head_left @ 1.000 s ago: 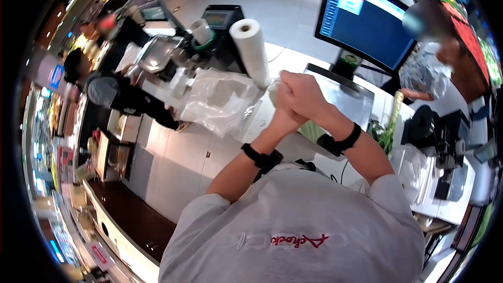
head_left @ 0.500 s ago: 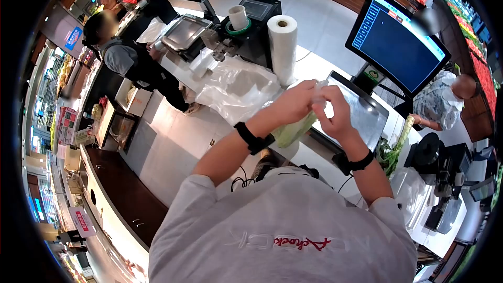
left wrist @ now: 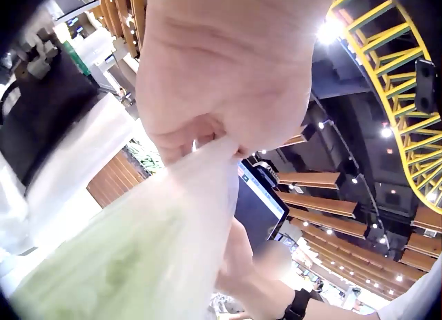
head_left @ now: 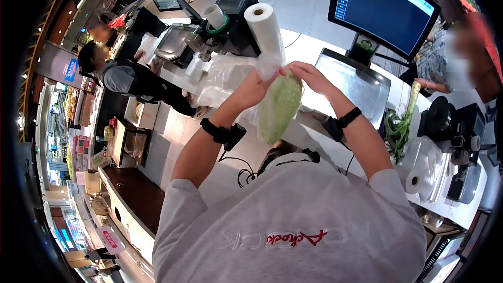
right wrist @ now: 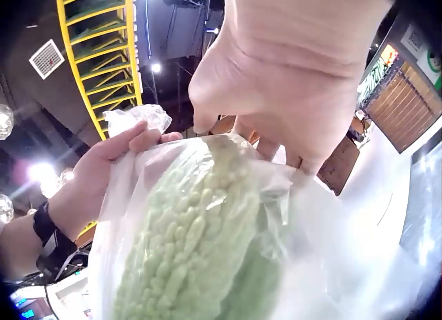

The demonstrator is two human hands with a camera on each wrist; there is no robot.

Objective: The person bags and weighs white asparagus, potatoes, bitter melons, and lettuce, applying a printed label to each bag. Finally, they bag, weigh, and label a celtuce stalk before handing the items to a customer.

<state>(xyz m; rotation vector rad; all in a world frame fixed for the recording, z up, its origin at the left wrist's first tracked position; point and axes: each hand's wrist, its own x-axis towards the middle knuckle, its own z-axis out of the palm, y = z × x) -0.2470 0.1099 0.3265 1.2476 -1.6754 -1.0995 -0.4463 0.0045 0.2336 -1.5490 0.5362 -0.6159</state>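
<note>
A pale green bumpy vegetable, like bitter melon (head_left: pixel 284 106) (right wrist: pixel 193 244), hangs in a clear plastic bag (head_left: pixel 264 118) (left wrist: pixel 173 223) below both hands. My left hand (head_left: pixel 252 91) (left wrist: pixel 224 71) (right wrist: pixel 90 178) grips the bag's gathered top, and a crumpled end of film (head_left: pixel 268 64) (right wrist: pixel 141 116) sticks out above the fist. On the other side, my right hand (head_left: pixel 314 79) (right wrist: pixel 286 92) (left wrist: pixel 238 261) pinches the bag near its top, the fingers fairly straight. Its fingertips are partly hidden behind the film in the right wrist view.
Beyond the hands stand a bag roll (head_left: pixel 264 29), a dark label printer (head_left: pixel 230 31) and a monitor (head_left: pixel 382 13) over a metal scale plate (head_left: pixel 348 81). Loose plastic film (head_left: pixel 222 81) lies left. A leafy vegetable (head_left: pixel 399 131) lies right. People stand at left and right.
Both hands have moved left in the head view with the bag. They have drawn apart from their clasped position, and the vegetable now hangs in plain sight. The person at right has shifted.
</note>
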